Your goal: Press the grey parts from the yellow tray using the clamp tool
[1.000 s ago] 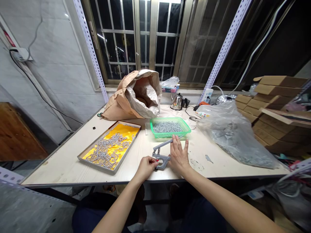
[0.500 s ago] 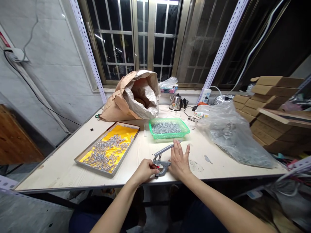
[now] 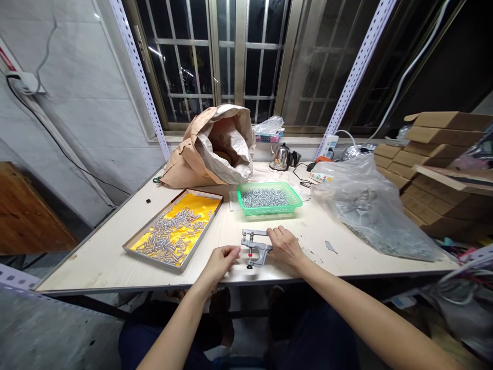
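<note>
My right hand (image 3: 285, 247) is wrapped round the handles of a grey metal snap-fastener hand press (image 3: 262, 251), near the front edge of the table. The lever lies nearly level along its top, and a spring, a red part and a black foot show on its left side. Just left of the press is my left hand (image 3: 221, 262), thumb and fingers pinched together and apart from the tool. Whatever is in that pinch, if anything, is too small to make out. Behind the press stands a green plastic basket (image 3: 252, 210) of small silvery metal pieces (image 3: 265, 197).
At left, a shallow tray (image 3: 154, 264) lined with yellow cloth (image 3: 192, 203) holds many silvery pieces. A large paper sack (image 3: 185, 167) lies behind it. A kettle (image 3: 281, 158), a clear plastic bag (image 3: 370, 210) and stacked cardboard boxes (image 3: 435, 174) stand toward the back and right.
The press's raised lever has come down, with my right hand now closed round the handles. My left hand has drawn back to the left from the press. The view has shifted slightly.
</note>
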A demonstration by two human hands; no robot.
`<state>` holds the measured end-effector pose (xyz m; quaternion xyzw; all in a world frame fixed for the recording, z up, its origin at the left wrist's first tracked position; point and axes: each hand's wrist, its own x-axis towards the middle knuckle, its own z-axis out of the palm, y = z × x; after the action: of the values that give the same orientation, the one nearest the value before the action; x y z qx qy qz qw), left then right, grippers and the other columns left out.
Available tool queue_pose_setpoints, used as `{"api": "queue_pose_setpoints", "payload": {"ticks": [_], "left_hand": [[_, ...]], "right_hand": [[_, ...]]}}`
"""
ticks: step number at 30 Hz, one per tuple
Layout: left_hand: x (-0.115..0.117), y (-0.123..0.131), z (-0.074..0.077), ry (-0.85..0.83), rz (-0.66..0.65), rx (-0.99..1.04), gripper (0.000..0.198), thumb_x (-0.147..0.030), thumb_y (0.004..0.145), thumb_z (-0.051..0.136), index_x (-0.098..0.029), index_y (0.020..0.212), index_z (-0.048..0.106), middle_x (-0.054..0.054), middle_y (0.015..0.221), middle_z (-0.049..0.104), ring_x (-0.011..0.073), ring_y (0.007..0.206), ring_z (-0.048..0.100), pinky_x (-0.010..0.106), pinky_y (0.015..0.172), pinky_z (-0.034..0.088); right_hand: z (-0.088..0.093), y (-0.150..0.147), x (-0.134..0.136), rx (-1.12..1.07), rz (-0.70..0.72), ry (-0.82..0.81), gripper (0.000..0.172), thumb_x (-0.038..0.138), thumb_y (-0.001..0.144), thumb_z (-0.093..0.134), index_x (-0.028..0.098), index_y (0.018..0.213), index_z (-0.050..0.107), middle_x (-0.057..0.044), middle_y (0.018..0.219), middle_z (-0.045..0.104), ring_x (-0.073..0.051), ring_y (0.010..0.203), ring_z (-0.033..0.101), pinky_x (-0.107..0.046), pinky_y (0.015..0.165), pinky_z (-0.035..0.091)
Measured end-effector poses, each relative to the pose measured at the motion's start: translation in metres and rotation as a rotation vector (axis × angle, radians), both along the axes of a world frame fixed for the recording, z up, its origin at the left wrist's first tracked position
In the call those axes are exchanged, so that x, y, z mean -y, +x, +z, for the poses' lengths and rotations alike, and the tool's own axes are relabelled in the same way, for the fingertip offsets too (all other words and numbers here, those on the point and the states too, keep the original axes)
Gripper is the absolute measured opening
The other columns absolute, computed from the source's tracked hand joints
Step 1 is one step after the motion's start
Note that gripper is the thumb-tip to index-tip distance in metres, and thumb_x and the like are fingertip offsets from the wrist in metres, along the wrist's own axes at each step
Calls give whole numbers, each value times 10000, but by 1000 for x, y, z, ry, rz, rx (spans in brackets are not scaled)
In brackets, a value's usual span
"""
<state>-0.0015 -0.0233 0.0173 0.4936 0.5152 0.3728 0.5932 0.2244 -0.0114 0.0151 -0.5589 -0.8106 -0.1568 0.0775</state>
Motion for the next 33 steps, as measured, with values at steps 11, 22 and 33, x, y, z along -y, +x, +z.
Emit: {"api": "queue_pose_setpoints", "payload": {"ticks": [11,22,33], "left_hand": [[0,19,2,-186,96,151,495,-547,629,702,-62,726,679,78,599,642,88,454,518,197,451,371],[-4,17,-4,84,304,55,270,-372,555,743,-116,573,662,27,538,608,122,510,509,234,508,380],[-124,73,65,480,359,-254,443,-305,748,644,-65,1120,627,163,1076,655,198,845,620,285,769,464]], "right_hand": [[12,-26,-13,-7,-55,-18,298,356,780,573,147,992,557,-115,923,612,-237,873,529,-317,737,358],[-4,-14,4,-228,-160,240,442,285,734,566,66,1118,556,-212,1278,493,-316,1242,360,-498,1085,154],[-41,15,1,-218,-170,254,457,324,709,562,67,1087,556,-216,1290,463,-351,1258,337,-532,1082,192]]}}
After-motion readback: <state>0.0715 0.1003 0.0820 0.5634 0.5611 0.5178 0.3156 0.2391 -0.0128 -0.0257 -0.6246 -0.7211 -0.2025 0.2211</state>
